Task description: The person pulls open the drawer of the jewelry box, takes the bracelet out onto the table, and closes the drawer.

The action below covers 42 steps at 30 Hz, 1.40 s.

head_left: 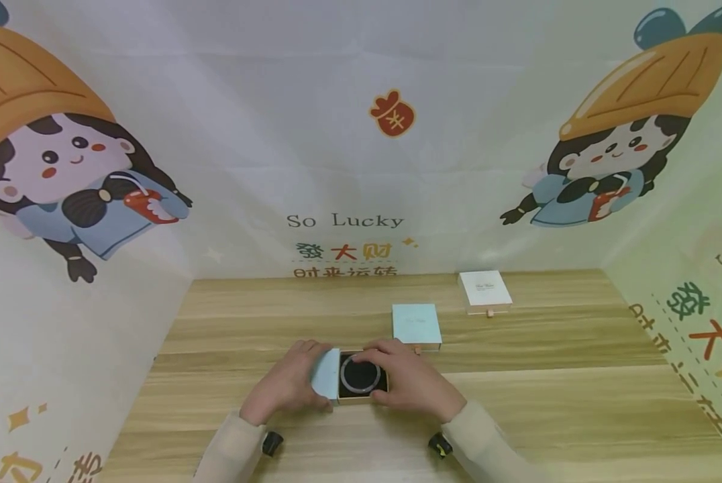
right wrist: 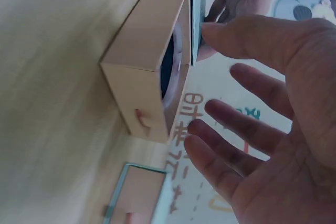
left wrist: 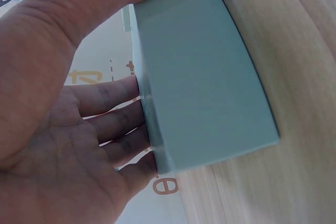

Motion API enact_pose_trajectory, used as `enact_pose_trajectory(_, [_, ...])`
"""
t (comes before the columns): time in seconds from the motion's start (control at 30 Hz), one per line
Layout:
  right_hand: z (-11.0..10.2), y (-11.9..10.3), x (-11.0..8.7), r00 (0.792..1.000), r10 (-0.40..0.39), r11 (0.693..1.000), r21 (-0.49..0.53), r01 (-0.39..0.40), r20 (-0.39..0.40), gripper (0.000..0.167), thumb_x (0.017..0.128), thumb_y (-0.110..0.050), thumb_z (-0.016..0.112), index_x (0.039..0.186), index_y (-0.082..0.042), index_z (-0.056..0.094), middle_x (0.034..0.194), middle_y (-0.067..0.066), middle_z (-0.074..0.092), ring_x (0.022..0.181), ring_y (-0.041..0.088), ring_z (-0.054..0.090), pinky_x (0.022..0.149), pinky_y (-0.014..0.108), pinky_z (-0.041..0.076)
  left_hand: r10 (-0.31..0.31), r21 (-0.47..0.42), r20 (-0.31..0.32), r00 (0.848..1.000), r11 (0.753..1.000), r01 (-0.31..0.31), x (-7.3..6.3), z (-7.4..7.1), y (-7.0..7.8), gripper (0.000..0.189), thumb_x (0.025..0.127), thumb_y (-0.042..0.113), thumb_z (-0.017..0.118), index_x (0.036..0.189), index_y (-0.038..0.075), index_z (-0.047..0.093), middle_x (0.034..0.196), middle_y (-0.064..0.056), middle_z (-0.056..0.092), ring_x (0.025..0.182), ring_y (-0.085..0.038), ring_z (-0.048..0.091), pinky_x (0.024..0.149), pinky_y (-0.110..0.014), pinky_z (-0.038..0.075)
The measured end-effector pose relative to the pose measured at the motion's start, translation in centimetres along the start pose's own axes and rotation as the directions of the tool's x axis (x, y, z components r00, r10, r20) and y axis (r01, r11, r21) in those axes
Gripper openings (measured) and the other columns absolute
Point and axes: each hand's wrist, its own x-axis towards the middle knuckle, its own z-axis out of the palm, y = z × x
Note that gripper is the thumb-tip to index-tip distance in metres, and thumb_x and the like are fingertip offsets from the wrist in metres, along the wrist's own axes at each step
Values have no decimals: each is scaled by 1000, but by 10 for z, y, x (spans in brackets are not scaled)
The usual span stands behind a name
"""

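Observation:
A light blue drawer-style gift box (head_left: 325, 376) lies on the table, its pinkish inner drawer (right wrist: 131, 40) pulled out to the right. Inside the drawer a pale round bangle (head_left: 344, 378) rests on a black insert. My left hand (head_left: 288, 379) grips the blue sleeve (left wrist: 205, 77), thumb on the near side and fingers along the far side. My right hand (head_left: 418, 382) hovers over the drawer's right end; in the right wrist view its fingers (right wrist: 257, 129) are spread, with nothing held between them. Whether its thumb touches the box I cannot tell.
Behind the right hand lies a second light blue box (head_left: 417, 323), closed, with a small pull tab. Farther back to the right is a white box (head_left: 485, 290) with a similar tab. Printed cloth walls (head_left: 246, 201) enclose the wooden table (head_left: 548, 402) at the back and sides.

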Motion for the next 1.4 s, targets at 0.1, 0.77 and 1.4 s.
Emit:
enact_pose_trajectory(0.1, [0, -5, 10, 997, -19, 997, -70, 25, 75, 51, 84, -16, 79, 133, -20, 65, 140, 5, 61, 131, 25, 56, 105, 43, 51, -1, -5, 6, 1000, 1000, 1, -1, -1, 0, 98, 54, 25, 101, 140, 6, 57, 131, -7, 63, 118, -25, 53, 97, -47, 51])
enact_pose_trajectory(0.77, [16, -15, 38, 978, 22, 948, -316, 45, 206, 43, 87, -24, 82, 128, -26, 71, 136, 0, 65, 118, 22, 59, 94, 31, 55, -18, -7, 32, 999, 1000, 18, -2, 1, -1, 99, 56, 27, 101, 142, 6, 56, 135, -9, 61, 119, -27, 54, 97, -49, 52])
enact_pose_trajectory(1.4, [10, -13, 53, 965, 76, 976, -215, -21, 252, 52, 68, -13, 91, 116, -23, 74, 123, 0, 63, 103, 16, 48, 75, 23, 48, 11, -21, 20, 1000, 1000, -11, -2, -1, 0, 97, 57, 25, 101, 140, 5, 56, 132, -9, 61, 118, -26, 53, 96, -47, 51])
